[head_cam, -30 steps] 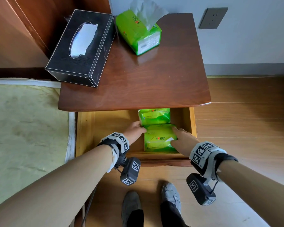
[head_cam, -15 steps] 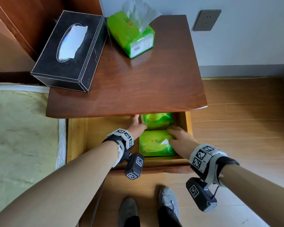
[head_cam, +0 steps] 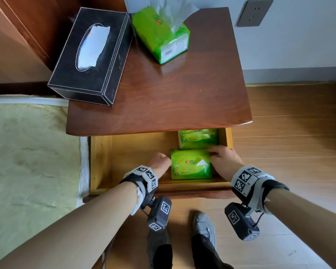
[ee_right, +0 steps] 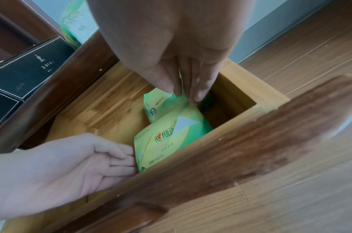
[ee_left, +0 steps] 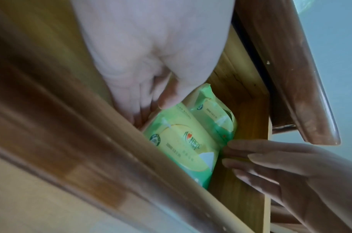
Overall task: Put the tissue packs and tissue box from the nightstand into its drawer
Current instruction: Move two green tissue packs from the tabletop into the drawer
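Note:
The nightstand's drawer point(head_cam: 132, 158) stands open with two green tissue packs at its right end. The front pack point(head_cam: 191, 166) point(ee_left: 183, 141) point(ee_right: 171, 141) lies flat just behind the drawer front, and the rear pack point(head_cam: 198, 139) point(ee_right: 158, 104) sits right behind it. My left hand point(head_cam: 168, 162) point(ee_right: 129, 160) presses straight fingers against the front pack's left edge. At the pack's far right corner, my right hand point(head_cam: 211, 154) point(ee_right: 191, 93) touches it with straight fingers. On the nightstand top point(head_cam: 173, 98) remain a black tissue box point(head_cam: 89, 55) and an opened green tissue pack point(head_cam: 161, 35).
The drawer's left half is bare wood. A bed with a pale green cover point(head_cam: 27, 162) lies to the left, close to the drawer side. My shoes point(head_cam: 204, 226) stand on the wooden floor under the drawer front. A wall socket point(head_cam: 254, 12) is at the back right.
My left hand has slid back from beside the rear pack to the front pack's left edge. The right hand stays at the pack's right side, and the pack now lies squarer.

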Tool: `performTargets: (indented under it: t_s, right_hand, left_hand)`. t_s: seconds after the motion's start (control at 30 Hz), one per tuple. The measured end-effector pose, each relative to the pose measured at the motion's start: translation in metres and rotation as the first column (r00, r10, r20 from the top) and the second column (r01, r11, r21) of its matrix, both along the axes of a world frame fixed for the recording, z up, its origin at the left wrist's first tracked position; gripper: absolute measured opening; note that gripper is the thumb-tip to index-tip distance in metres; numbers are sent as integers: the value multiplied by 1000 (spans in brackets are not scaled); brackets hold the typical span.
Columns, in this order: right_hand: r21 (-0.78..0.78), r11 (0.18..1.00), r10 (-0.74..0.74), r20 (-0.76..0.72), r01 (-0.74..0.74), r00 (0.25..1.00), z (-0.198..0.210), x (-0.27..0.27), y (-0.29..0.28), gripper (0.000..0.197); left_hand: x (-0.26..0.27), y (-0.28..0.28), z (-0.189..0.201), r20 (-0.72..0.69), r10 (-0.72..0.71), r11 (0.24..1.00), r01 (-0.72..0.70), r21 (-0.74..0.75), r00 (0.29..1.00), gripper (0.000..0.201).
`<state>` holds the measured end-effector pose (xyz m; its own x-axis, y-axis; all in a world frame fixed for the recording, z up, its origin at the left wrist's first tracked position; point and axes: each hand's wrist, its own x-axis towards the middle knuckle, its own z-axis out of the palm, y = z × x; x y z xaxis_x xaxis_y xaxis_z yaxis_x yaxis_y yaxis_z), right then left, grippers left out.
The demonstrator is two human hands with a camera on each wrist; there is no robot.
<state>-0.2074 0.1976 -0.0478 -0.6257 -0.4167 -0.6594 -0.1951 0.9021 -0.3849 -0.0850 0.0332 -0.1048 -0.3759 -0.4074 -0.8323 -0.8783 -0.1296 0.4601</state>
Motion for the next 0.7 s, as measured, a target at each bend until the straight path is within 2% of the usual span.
performTargets:
  t_s: [0.07,0.17,0.3,0.37,0.43,0.5,0.53,0.63,0.7]
  right_hand:
    - [11,1000,-5,15,5,1000,-1,-1,1,48]
    - [1,1000,-6,39,6,999,-4,-3,4,48]
    - [-1,1000,12,52,-12,999,-7,-4,7,47]
    - [-11,1000,10,54,-9,998,-6,-4,7,47]
    - [-20,1000,5,45,-4,999,-3,-4,8,46]
    - [-25,1000,1,42,0,999,2,-3,11,45]
    - [-25,1000,1,47,0,999,4,-2,12,44]
    - [-35,999,-13,55,15,998,17,-8,12,42]
    - [-46,999,-20,40,22,999,20,-14,12,41]
  left_hand:
    - [-5,8,3,-15,8,999,-8,51,1000,33]
    - [-15,18,3,-50,16,988,-8,156,999,29]
    - [-21,23,3,-50,-3,985,11,169,999,38]
    - [-20,20,1,-31,-29,985,34,166,999,32]
    - [-18,18,4,-58,-53,982,62,178,997,14]
    - [-16,18,6,-47,-62,986,69,150,997,64]
    - [-17,19,9,-75,-41,983,53,177,996,76]
    - [-27,18,28,-167,-59,972,95,213,984,84]
    - [-37,20,28,-159,-82,975,112,193,984,84]
